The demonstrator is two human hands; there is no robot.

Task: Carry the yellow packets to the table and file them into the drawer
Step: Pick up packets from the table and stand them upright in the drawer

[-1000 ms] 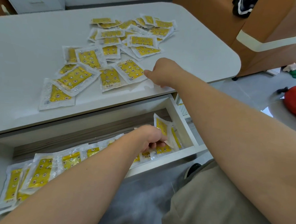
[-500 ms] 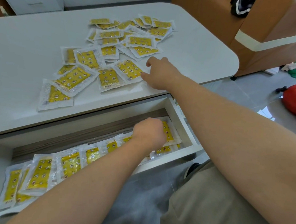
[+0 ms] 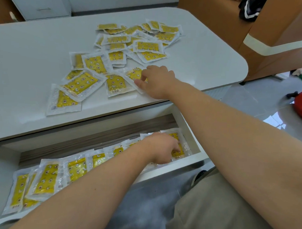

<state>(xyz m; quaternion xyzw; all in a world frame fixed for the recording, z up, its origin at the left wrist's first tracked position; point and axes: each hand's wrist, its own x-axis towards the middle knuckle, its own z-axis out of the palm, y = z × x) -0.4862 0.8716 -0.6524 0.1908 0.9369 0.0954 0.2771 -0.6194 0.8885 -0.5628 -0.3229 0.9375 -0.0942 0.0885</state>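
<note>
Many small flat yellow packets [image 3: 147, 45], each one sealed in clear crinkled plastic with a wide transparent border, are lying in a loose overlapping heap on the pale grey table [image 3: 29, 50] with rounded corners. The yellow part is carrying a pattern of little white and brown figures, some of them like stars and moons. Small print is showing on a few, but it is too small to be read, and no brand is legible.

A row of packets [image 3: 76, 168] of the same kind is lying in the open white drawer [image 3: 182, 162] under the table top, overlapping one another from its left end to its right end.

The right hand [image 3: 157, 83] is resting on the nearest packet [image 3: 132, 73] of the heap. Its fingers are bent and close together, the tips are touching the yellow face, and the thumb is lying along the clear near border. Whether they are really pinching it, I cannot tell.

The left hand [image 3: 160, 148] is reaching into the right end of the drawer. Its fingers are bent downward and held together, and the tips are pressing on the last packet [image 3: 174, 136] of the row. The thumb is hidden.
</note>
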